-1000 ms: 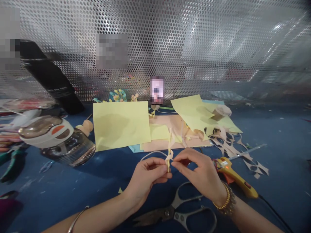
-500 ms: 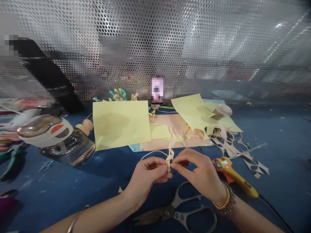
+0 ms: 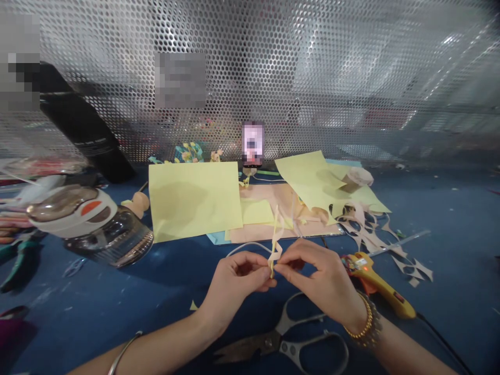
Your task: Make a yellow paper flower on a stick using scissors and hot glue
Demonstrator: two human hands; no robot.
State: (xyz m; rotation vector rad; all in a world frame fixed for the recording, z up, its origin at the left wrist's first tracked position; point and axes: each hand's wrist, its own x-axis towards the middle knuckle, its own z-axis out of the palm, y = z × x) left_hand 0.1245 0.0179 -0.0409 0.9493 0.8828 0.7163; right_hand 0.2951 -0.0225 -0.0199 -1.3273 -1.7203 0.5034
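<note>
My left hand (image 3: 236, 281) and my right hand (image 3: 318, 276) meet in front of me, their fingertips pinching a narrow, twisted strip of pale yellow paper (image 3: 276, 240) from both sides. Its lower end is hidden partly by my fingers. A thin white wire or cord (image 3: 246, 247) curves away from the strip, just above my left hand. Under my right wrist lie steel scissors (image 3: 281, 338) with open looped handles. A yellow hot glue gun (image 3: 375, 281) rests just beyond my right hand.
Pale yellow paper sheets (image 3: 193, 200) and a peach card (image 3: 281, 203) lie on the blue table (image 3: 449, 208), with cut paper scraps (image 3: 371, 234) to the right. A glass-based appliance (image 3: 89, 224) and pliers (image 3: 19, 263) stand left. Perforated metal (image 3: 351, 67) rises behind.
Both hands stay on the strip, with only slight shifts of the fingers. The strip's twist has changed a little, and the scissors and glue gun have not moved.
</note>
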